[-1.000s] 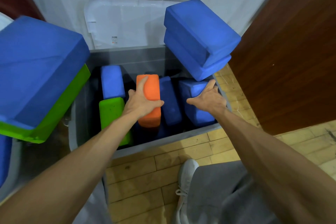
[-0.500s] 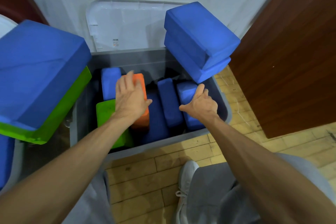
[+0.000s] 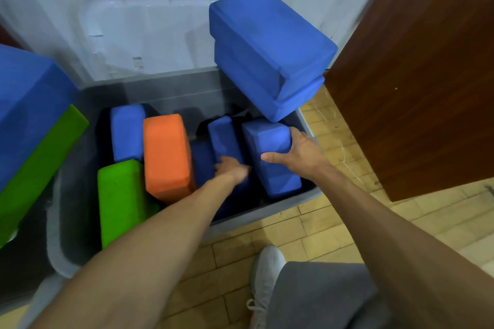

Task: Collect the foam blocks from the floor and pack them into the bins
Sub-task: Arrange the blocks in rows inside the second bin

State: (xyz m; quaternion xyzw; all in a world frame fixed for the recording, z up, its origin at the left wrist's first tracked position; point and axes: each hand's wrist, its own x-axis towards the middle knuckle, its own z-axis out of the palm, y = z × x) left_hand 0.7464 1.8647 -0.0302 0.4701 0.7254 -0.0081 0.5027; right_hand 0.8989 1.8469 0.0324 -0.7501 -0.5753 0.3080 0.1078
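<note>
Gripping blue block [image 3: 271, 168], right hand [image 3: 300, 151]; left hand [image 3: 231, 170] blurred

Nothing legible to be made out here, tbh. A small sticker [image 3: 137, 61] can be seen on the pale lid [image 3: 120, 32] propped against the far wall behind the grey bin [image 3: 173, 93], but its print is too blurred and tiny to be read.
</note>
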